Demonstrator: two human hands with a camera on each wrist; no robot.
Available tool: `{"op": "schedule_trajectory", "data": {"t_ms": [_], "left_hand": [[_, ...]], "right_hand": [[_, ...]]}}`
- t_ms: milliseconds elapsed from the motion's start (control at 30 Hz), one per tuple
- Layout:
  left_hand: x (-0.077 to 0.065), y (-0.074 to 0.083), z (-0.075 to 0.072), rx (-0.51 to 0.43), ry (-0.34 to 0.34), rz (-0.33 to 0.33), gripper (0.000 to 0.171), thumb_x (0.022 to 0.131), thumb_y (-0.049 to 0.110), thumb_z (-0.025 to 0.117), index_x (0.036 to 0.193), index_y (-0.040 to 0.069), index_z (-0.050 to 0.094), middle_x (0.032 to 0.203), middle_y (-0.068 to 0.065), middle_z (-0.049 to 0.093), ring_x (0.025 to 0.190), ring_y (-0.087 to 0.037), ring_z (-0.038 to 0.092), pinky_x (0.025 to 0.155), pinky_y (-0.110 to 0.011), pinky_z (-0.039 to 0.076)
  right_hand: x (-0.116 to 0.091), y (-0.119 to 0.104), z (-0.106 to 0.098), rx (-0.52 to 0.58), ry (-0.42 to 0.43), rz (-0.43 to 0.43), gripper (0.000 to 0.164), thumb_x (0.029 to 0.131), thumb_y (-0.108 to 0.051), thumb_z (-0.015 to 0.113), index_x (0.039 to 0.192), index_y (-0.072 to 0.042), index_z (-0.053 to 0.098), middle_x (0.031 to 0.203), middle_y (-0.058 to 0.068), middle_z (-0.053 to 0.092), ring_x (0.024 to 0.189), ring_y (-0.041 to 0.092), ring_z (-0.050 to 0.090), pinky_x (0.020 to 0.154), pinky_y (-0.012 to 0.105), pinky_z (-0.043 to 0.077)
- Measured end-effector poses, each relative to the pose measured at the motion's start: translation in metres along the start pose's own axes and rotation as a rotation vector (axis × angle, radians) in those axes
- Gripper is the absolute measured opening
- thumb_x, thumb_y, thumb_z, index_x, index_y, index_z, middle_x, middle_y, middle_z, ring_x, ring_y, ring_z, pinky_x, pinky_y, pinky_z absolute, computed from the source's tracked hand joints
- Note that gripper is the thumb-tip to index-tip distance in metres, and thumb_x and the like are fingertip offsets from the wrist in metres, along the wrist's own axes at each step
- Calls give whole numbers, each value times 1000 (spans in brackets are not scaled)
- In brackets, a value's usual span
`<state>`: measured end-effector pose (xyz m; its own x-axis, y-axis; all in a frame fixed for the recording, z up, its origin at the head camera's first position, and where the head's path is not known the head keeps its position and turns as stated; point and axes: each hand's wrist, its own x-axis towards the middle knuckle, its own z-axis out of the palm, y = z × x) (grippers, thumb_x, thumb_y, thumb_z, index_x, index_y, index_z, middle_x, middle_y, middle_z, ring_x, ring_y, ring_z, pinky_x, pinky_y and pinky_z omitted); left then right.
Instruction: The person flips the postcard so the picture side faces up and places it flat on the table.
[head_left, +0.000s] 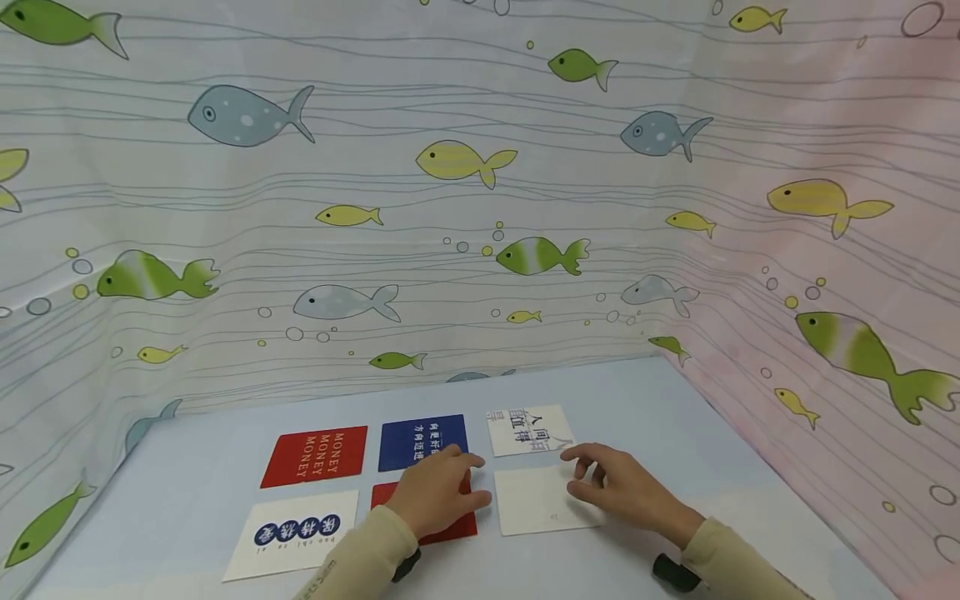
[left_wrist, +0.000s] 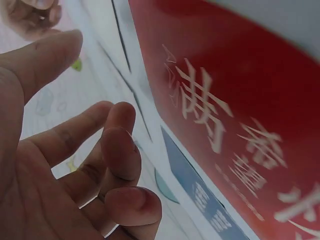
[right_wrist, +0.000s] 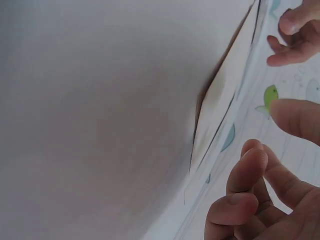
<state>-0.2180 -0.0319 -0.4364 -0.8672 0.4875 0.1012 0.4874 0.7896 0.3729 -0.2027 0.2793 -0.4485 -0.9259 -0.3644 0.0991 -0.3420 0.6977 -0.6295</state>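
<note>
My left hand [head_left: 438, 492] hovers over a red card [head_left: 461, 530] in the near row, covering much of it. Its fingers are loosely bent with nothing between them; the left wrist view shows pale Chinese characters on that red card [left_wrist: 240, 65]. To the right, my right hand [head_left: 626, 487] hangs at the right edge of a cream, nearly blank card [head_left: 532, 500]. Thumb and fingers stand apart there, and nothing is held. Behind these lie a blue card [head_left: 399, 446] with white characters and a white card [head_left: 506, 442] with grey-blue characters, its right corner close to my right fingertips.
At the left lie a red card [head_left: 285, 458] printed MONEY and a white card [head_left: 292, 560] with blue circles. All the cards form two rows on a pale table [head_left: 172, 467]. A fish-patterned curtain [head_left: 450, 100] stands around the back and sides.
</note>
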Motion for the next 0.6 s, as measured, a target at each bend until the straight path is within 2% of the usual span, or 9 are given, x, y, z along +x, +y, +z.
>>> {"op": "schedule_trajectory", "data": {"t_ms": [133, 267, 400, 600], "left_hand": [[17, 8, 12, 73, -29, -19, 55, 81, 51, 81, 123, 17, 73, 102, -2, 66, 84, -17, 60, 76, -41, 57], [27, 15, 22, 142, -64, -24, 68, 77, 63, 79, 125, 15, 71, 107, -7, 64, 83, -21, 60, 75, -44, 58], [31, 22, 27, 192, -66, -21, 76, 73, 68, 80, 124, 13, 70, 105, -8, 61, 77, -21, 57, 71, -39, 57], [30, 29, 26, 242, -47, -12, 74, 71, 66, 82, 121, 13, 72, 99, -5, 59, 77, -19, 54, 68, -34, 52]], "right_hand": [[0, 5, -6, -29, 3, 9, 49, 92, -34, 77, 133, -13, 61, 100, -5, 59, 76, 8, 57, 65, 26, 48], [2, 7, -12, -51, -7, 43, 56, 89, -36, 79, 136, -13, 59, 103, -2, 60, 76, 8, 56, 65, 26, 47], [2, 11, -16, -73, -23, 74, 64, 86, -40, 81, 139, -11, 57, 106, 0, 59, 78, 9, 54, 67, 26, 46], [1, 15, -22, -97, -48, 109, 76, 84, -44, 82, 143, -8, 54, 108, 2, 58, 80, 13, 52, 67, 27, 44]]}}
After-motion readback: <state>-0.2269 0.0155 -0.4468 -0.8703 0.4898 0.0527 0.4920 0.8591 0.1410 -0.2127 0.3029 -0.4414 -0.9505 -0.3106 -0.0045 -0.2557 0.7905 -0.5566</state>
